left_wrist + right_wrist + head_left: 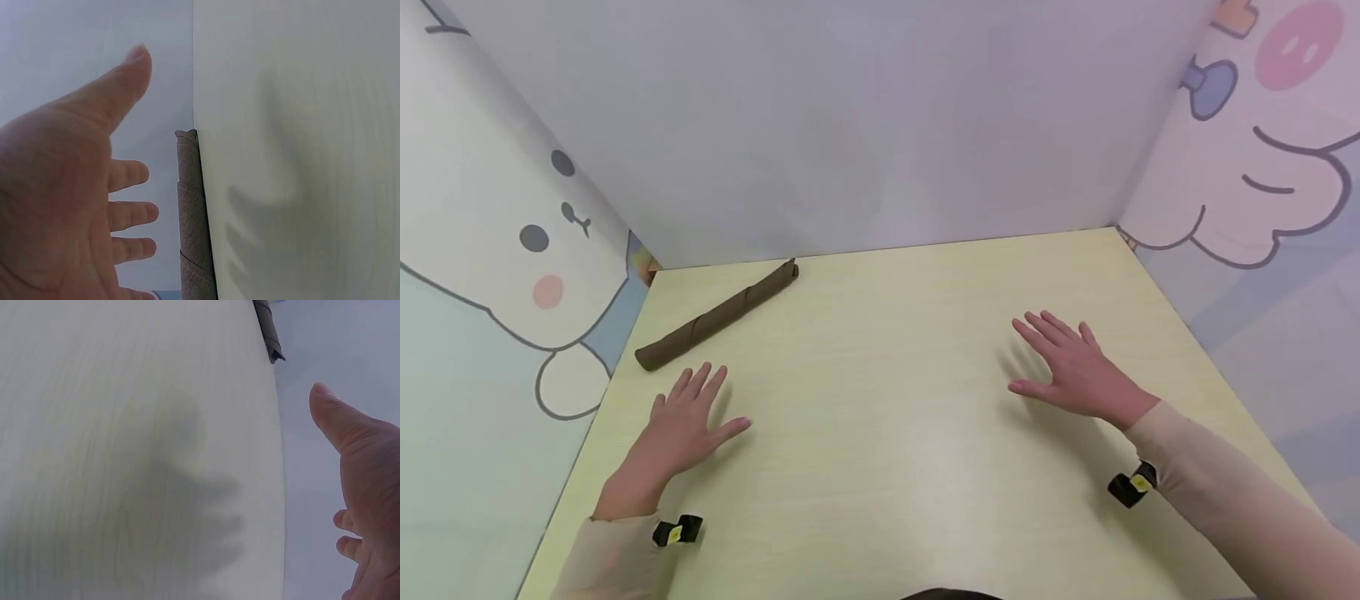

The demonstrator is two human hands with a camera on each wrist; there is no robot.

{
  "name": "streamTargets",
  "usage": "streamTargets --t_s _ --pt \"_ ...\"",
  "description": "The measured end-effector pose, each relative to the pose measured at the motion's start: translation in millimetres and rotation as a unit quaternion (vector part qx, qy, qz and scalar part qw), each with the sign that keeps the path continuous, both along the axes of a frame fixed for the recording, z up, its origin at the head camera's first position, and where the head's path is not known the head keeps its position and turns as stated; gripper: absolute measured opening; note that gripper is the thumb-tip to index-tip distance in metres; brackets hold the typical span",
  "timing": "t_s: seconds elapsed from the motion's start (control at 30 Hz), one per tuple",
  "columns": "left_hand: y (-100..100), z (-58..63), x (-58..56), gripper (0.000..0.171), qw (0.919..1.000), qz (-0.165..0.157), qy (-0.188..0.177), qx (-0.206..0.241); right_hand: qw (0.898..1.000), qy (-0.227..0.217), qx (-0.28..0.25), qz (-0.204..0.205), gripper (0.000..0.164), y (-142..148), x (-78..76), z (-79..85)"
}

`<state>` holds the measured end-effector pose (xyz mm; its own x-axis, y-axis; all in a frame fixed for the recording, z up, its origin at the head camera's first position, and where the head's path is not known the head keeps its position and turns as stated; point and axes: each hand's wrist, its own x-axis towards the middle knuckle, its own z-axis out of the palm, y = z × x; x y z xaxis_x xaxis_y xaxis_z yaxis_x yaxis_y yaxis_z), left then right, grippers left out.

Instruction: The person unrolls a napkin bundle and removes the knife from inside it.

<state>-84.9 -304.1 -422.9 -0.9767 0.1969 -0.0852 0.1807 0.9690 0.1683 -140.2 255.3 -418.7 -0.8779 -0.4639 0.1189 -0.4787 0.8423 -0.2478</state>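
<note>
A dark brown rolled-up piece of cloth (718, 318) lies slantwise on the back left of the table (880, 400). My left hand (681, 429) hovers over the table just in front of the roll, fingers spread and nothing in it. In the left wrist view the cloth roll (192, 215) shows beyond the fingertips, its wrapped edges visible. Over the right side of the table my right hand (1078, 371) is held with fingers extended and thumb apart, also holding nothing. One end of the roll (269, 331) appears at the top of the right wrist view.
A plain pale wall (880, 125) stands along the table's back edge. Side panels with cartoon animals flank it, a left panel (490, 208) and a right panel (1262, 183). Small black wrist devices sit on the left sleeve (677, 531) and right sleeve (1133, 485).
</note>
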Motion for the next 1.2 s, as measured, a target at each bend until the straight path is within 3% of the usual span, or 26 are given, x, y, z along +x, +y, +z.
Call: streamTargets --t_s 0.6,1.0,1.2 --pt "-28 -6.0 -23.7 0.089 0.9998 0.004 0.020 0.000 0.995 -0.012 0.017 0.094 0.093 -94 -45.2 -6.3" --pt "-52 -5.3 -61.0 0.082 0.9955 -0.013 0.094 -0.001 0.987 -0.049 0.032 0.152 0.092 -178 -72.5 -14.5" --pt "-59 -5.3 -77.5 0.082 0.9970 0.003 0.077 -0.008 0.984 -0.063 0.053 0.159 0.093 -218 -83.9 -16.1"
